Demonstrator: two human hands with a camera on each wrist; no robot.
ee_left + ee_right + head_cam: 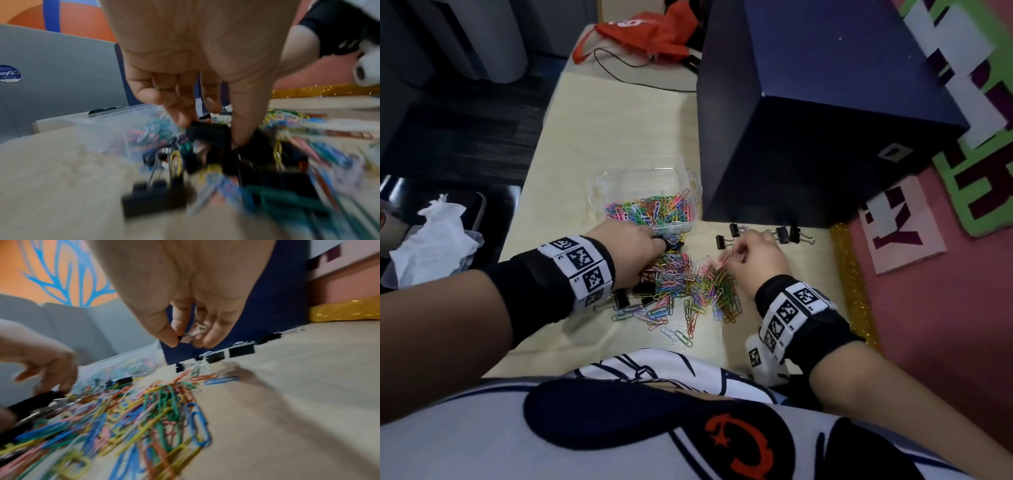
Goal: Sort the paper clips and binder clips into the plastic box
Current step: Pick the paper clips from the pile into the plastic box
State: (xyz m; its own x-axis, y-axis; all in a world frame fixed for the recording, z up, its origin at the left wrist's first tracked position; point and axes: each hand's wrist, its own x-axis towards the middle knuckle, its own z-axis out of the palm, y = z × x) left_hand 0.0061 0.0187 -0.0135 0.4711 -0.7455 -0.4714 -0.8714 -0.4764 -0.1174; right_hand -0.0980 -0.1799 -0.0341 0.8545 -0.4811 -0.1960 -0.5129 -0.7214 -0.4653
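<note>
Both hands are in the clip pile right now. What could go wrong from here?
1. The left hand pinches a black binder clip tangled among paper clips; lifting may drag strays along.
2. The right hand holds something small and blurred, perhaps a clip; a weak grip might drop it.
3. The plastic box shows only paper clips; binder clips could get mixed in.

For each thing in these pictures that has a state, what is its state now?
Clear plastic box: open, partly filled with coloured paper clips.
Mixed pile of coloured paper clips: loose on the table.
Left hand: pinches a black binder clip.
Right hand: pinches a small clip, blurred.
Row of black binder clips: lying apart.
</note>
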